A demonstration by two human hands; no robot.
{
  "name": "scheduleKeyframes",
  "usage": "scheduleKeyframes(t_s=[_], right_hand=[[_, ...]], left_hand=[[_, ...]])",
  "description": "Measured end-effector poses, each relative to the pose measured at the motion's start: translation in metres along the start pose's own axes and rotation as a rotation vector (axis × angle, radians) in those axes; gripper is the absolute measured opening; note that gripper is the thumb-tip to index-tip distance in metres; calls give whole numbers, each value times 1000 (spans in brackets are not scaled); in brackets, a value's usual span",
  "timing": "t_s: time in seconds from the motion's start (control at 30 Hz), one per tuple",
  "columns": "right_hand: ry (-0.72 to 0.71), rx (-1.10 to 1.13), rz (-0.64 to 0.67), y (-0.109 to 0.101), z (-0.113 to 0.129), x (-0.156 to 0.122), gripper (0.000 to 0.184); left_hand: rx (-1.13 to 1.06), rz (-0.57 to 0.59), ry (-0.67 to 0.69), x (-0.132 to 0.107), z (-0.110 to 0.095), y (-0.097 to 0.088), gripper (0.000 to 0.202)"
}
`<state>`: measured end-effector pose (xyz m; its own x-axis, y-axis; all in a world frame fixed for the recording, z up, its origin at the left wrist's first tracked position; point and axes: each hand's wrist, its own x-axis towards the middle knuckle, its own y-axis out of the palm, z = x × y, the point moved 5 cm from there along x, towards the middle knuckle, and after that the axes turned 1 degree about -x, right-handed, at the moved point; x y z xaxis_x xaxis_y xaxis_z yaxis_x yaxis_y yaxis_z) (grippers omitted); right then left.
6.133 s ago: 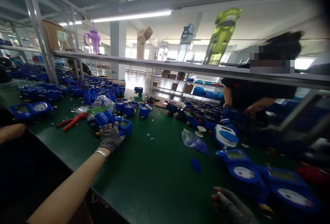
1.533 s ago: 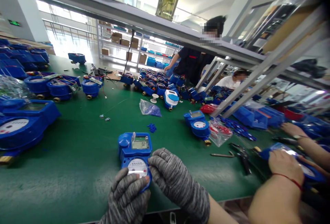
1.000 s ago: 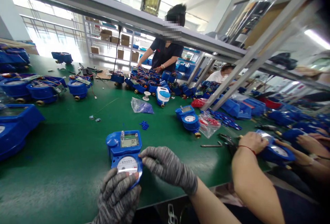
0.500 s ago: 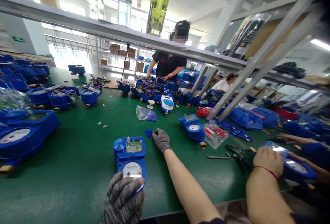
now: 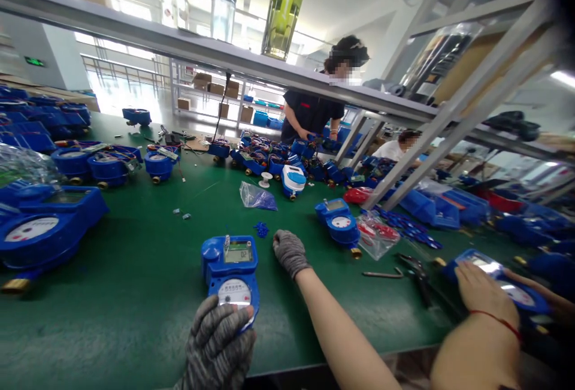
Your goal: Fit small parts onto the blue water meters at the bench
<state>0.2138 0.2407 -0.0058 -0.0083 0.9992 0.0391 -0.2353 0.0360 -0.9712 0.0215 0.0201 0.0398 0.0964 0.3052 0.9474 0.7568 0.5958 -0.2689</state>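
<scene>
In a grey knitted glove, my left hand (image 5: 222,342) grips the lower end of a blue water meter (image 5: 231,264), its thumb and fingers around the white dial. The meter rests face up on the green table, with a small display at its top. My right hand (image 5: 290,252), also gloved, is just right of a little pile of small blue parts (image 5: 261,229), apart from it. Its fingers are curled together, and what they may hold is hidden. Beyond the pile lies a clear bag of blue parts (image 5: 258,196).
Another blue meter (image 5: 339,222), a bag of red parts (image 5: 376,231), a hex key (image 5: 383,274) and pliers (image 5: 417,276) lie to the right. A co-worker's hand (image 5: 485,294) is on a meter there. Large meters (image 5: 45,228) stand left; a shelf (image 5: 188,42) crosses above.
My right hand has drawn back from the small blue parts, a little to the right and nearer. My left hand stays on the meter. The person across the table has shifted right.
</scene>
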Motion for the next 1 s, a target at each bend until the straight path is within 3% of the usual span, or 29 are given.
scheduleKeyframes(t_s=[0.2, 0.3, 0.37, 0.47, 0.53, 0.6, 0.67, 0.8, 1.0], right_hand=[[-33, 25, -14, -4, 1, -1, 17], [-54, 94, -48, -23, 14, -10, 17], [-158, 254, -88, -46, 37, -30, 16], [-458, 603, -124, -83, 87, -76, 9], [-652, 606, -103, -97, 120, -105, 7], [-761, 479, -63, -97, 144, -123, 8], [-781, 327, -29, -89, 157, -128, 8], [-832, 159, -38, -79, 167, -123, 6], [-914, 147, -32, -82, 172, -115, 9]], left_hand=[[5, 22, -21, 0, 0, 0, 18], [12, 9, -29, 1, 0, 0, 18], [11, 1, -27, 1, 0, -1, 18], [16, 36, -34, 0, 0, -1, 18], [25, 49, -37, 0, 1, -2, 20], [20, 43, -19, 1, 1, -3, 22], [12, 36, 13, 2, 1, -4, 27], [18, 51, 64, 5, 2, -5, 30], [5, 31, 0, 3, 2, -5, 24]])
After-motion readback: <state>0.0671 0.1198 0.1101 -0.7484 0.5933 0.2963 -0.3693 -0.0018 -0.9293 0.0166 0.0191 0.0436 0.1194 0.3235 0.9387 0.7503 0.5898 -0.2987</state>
